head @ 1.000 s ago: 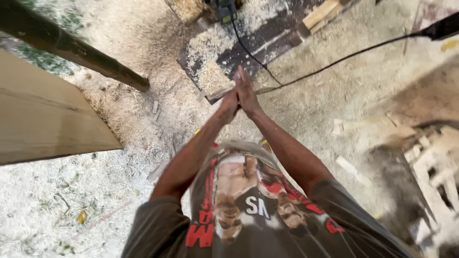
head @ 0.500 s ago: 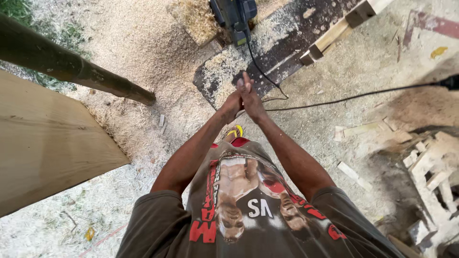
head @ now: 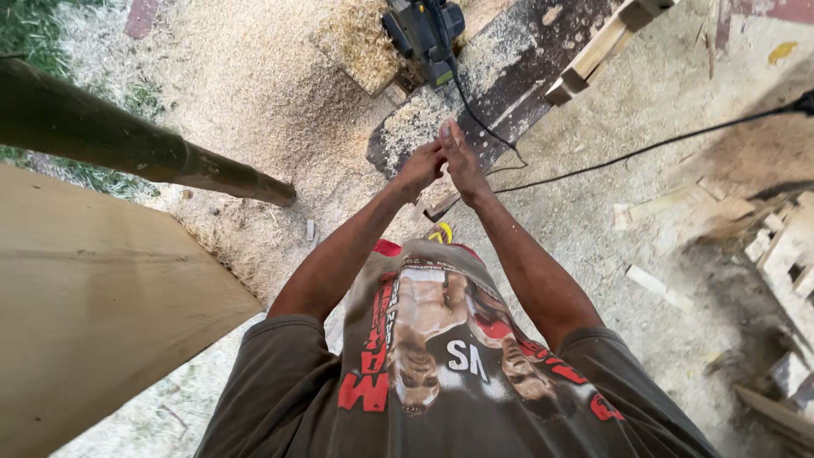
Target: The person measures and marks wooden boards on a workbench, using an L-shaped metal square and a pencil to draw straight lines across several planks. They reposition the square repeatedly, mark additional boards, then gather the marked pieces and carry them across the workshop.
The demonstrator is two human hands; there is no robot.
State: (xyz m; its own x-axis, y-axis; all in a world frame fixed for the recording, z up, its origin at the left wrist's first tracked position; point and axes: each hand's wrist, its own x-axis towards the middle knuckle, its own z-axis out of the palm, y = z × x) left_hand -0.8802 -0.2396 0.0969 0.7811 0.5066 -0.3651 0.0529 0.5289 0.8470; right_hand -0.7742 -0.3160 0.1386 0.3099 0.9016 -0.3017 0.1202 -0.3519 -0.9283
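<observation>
I look straight down over my chest at sawdust-covered ground. My left hand [head: 421,167] and my right hand [head: 460,155] are held out together in front of me, palms pressed against each other, fingers pointing forward. Nothing shows between them. Beyond my fingertips a dark electric planer [head: 421,30] rests on a long dark plank [head: 509,80] dusted with shavings, and its black cable [head: 644,148] runs off to the right.
A wide pale wooden board [head: 93,297] fills the left side. A dark round pole [head: 136,148] slants above it. Wood offcuts [head: 780,246] lie at the right, and a sawdust heap [head: 365,47] sits by the planer.
The view has tilted forward, so the planer and plank now show more fully. My hands stay pressed together and have shifted slightly against each other.
</observation>
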